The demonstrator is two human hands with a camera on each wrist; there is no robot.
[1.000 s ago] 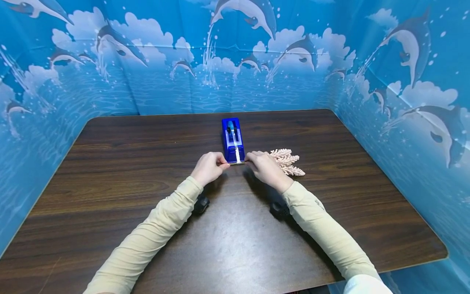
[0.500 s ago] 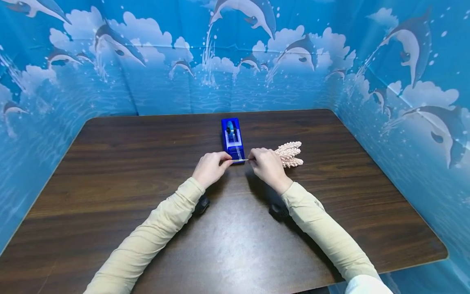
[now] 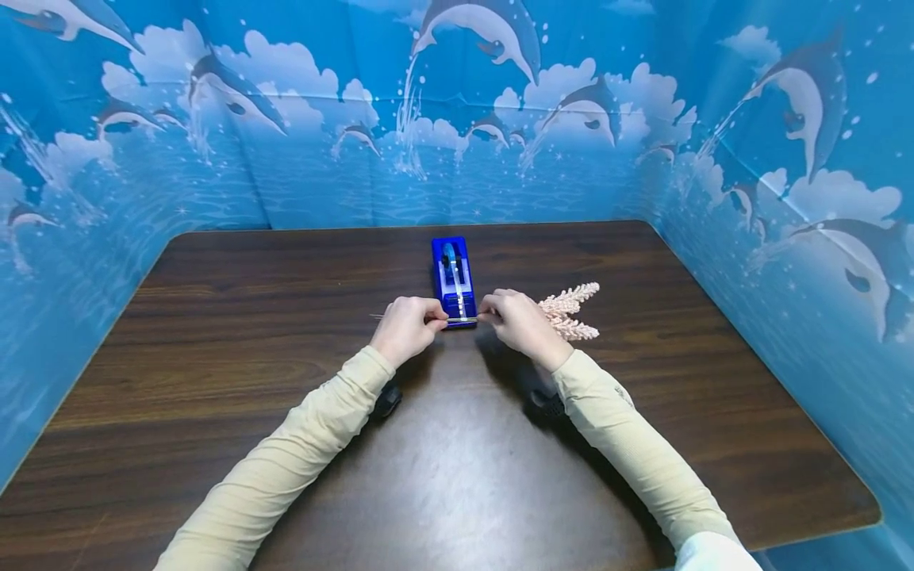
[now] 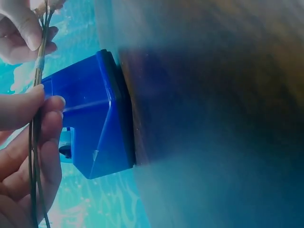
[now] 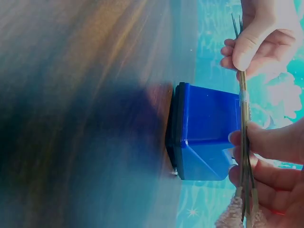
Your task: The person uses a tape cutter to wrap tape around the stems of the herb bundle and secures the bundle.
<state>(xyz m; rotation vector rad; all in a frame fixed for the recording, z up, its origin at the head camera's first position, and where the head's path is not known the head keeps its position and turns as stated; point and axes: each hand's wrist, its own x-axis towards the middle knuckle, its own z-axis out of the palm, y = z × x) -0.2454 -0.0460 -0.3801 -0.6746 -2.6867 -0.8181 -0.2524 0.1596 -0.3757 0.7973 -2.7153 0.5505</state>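
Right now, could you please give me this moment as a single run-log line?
left hand: pinches stems | right hand: pinches stems beside pink sprigs | tape band round stems | tape dispenser: on table, behind hands

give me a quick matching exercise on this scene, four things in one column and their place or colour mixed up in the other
Things:
1. tape dispenser
2. stems
3. pink sprigs
4. table

Descriptions:
A. dark brown wood grain, bearing everything
B. blue, standing just beyond the two hands
C. fluffy and pale, sticking out past the right hand
D. thin, pinched between the left hand and the right hand

Pairs: 1-B, 2-D, 3-C, 4-A
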